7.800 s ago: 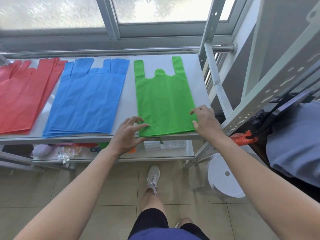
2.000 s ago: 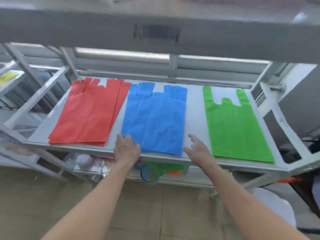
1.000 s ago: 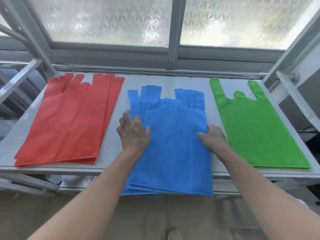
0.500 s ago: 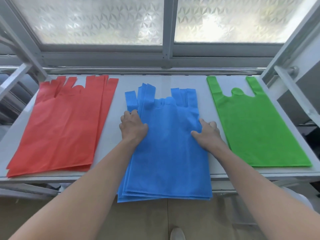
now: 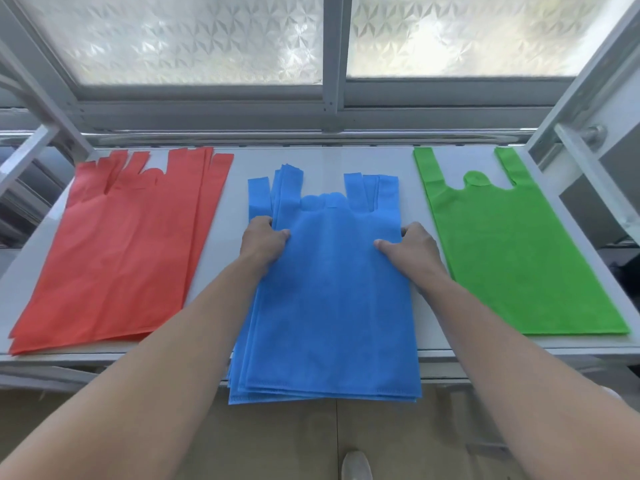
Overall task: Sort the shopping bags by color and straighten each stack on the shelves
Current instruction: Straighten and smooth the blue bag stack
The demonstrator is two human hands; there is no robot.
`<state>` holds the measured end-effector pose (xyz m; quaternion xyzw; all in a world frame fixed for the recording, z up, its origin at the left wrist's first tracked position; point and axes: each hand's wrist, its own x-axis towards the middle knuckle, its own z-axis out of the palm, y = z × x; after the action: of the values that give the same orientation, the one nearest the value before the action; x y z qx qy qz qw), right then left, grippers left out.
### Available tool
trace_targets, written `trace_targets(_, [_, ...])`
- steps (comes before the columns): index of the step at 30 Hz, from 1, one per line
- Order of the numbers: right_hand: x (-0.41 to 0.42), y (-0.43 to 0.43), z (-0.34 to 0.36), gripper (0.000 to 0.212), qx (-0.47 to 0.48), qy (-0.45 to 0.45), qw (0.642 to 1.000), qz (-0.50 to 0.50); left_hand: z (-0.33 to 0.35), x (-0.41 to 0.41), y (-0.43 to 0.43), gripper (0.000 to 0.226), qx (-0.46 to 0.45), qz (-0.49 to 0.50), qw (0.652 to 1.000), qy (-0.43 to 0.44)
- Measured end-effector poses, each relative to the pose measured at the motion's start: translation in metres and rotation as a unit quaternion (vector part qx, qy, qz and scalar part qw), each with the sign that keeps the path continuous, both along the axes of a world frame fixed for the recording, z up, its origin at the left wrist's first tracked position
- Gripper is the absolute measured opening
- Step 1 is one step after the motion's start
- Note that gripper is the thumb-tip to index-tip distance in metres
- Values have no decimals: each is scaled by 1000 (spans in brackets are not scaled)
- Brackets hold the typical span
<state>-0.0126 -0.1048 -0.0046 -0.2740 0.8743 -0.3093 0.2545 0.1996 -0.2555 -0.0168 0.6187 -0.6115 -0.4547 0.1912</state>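
Three piles of shopping bags lie side by side on the white shelf (image 5: pixel 235 209). The blue stack (image 5: pixel 329 306) is in the middle, slightly fanned, and its bottom edge hangs over the shelf's front. My left hand (image 5: pixel 263 242) grips the blue stack's left edge, thumb on top and fingers curled under. My right hand (image 5: pixel 412 247) grips the right edge the same way. The red stack (image 5: pixel 128 251) lies fanned at the left. A flat green stack (image 5: pixel 509 251) lies at the right.
A frosted window (image 5: pixel 332 36) with a grey frame runs behind the shelf. White metal uprights stand at the left (image 5: pixel 31 147) and right (image 5: pixel 585 109). Tiled floor and my shoe (image 5: pixel 356 467) show below the shelf's front edge.
Both hands have gone from pressing on the blue stack to gripping its side edges. The stack has been squared up a little and still overhangs the front edge.
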Motion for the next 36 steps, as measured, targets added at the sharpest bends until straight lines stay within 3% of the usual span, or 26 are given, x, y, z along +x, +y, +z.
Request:
trace_targets(6, [2,5,-8,35,-47,-20,998,-20,6,2,6,20,16,-13,1000,11])
trace_targets(8, [-1,2,-10,24,-67,-51,996,-32,8,3,9,25,36,-7,999,20])
trace_targets(11, [-4,-2,-10,24,-106,-135,984,-48,10,5,13,23,38,-14,999,23])
trace_targets(14, [-5,-9,-6,17,-128,-144,981,-7,8,9,17,16,3,-18,999,38])
trace_targets(19, [0,-14,-2,36,-164,-141,973,78,-4,30,26,13,-102,-5,994,48])
trace_targets(24, [0,-26,-10,41,-85,-123,983,106,-18,38,19,43,-187,11,980,-70])
trace_targets(27, [-2,-45,-3,44,-67,-97,989,85,-18,29,-2,50,-183,18,978,-102])
trace_targets(32, [-16,-75,-4,53,-96,-111,987,63,-6,20,-35,61,-112,32,993,26])
trace_targets(36, [-25,-87,-2,47,-168,-171,970,45,-4,23,-50,63,-138,-3,989,48])
